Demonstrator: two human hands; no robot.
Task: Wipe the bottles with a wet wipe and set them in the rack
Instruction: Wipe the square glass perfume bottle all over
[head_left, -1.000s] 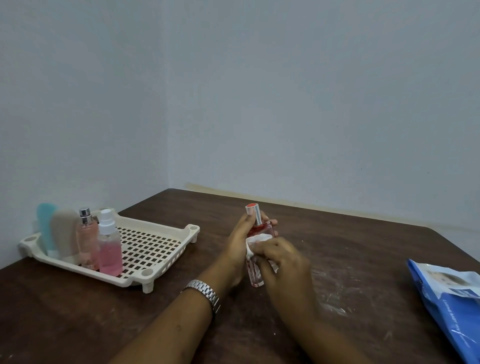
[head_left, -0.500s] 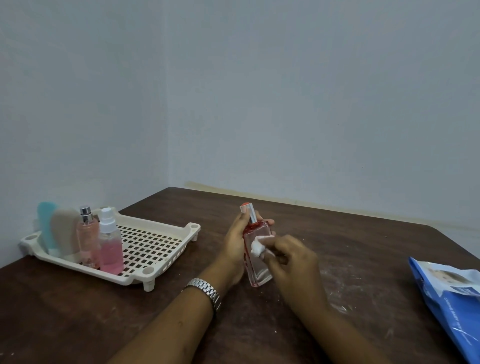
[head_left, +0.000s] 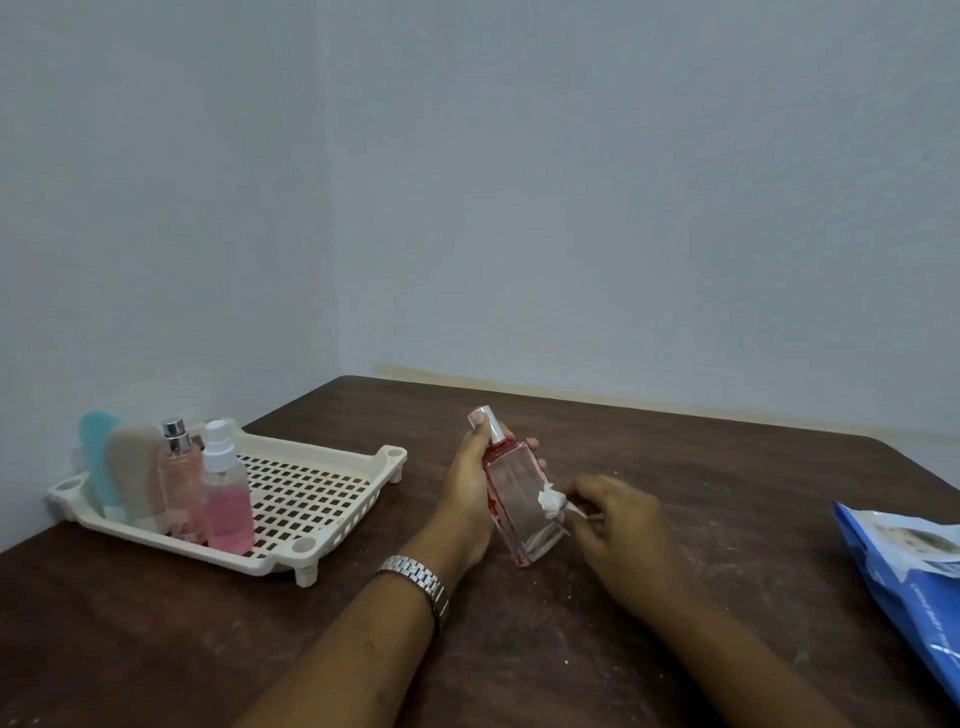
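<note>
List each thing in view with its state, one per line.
Clear bottle: tilted, gripped by left hand.
Wet wipe: wadded, pinched by right hand, against the bottle.
Rack: on table, four bottles standing at one end.
Wipe pack: lying on table.

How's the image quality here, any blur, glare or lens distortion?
Head view: dim, even, bluish light with soft shadows; no harsh glare, only a faint sheen on the glass bottle; the tubes in the rack look soft; the wall corner leans slightly, as a wide lens does; the blue pack is cropped at right.
</note>
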